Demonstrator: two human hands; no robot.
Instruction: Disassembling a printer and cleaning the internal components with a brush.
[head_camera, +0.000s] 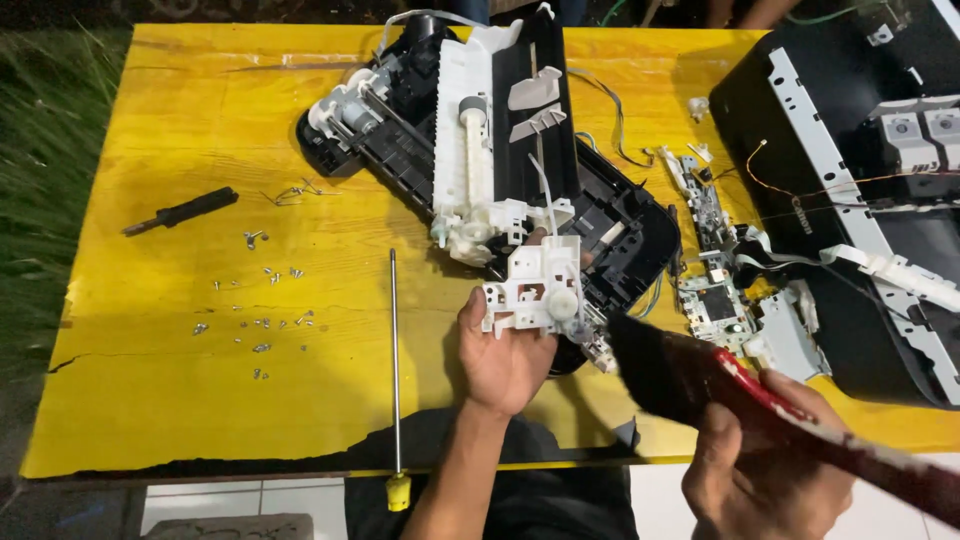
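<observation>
— What's the bench like?
— A yellow tabletop (150, 330), chipped at its near edge, strewn with screws (255, 320); grass at left.
— The hands?
— Left hand (505, 355) clasps a white plastic gear assembly (535, 285) above the table; right hand (765, 465) grips a red-handled brush (700, 375).

Bright overhead light, dark edges, blurred brush (700, 385)

Makeshift repair workbench, I'm working outdoors at night: yellow table (150, 400) beside grass (50, 150), gutted printer chassis (480, 150), loose screws (255, 320), circuit boards (715, 300), long screwdriver (394, 350), second opened printer (850, 200).
</observation>
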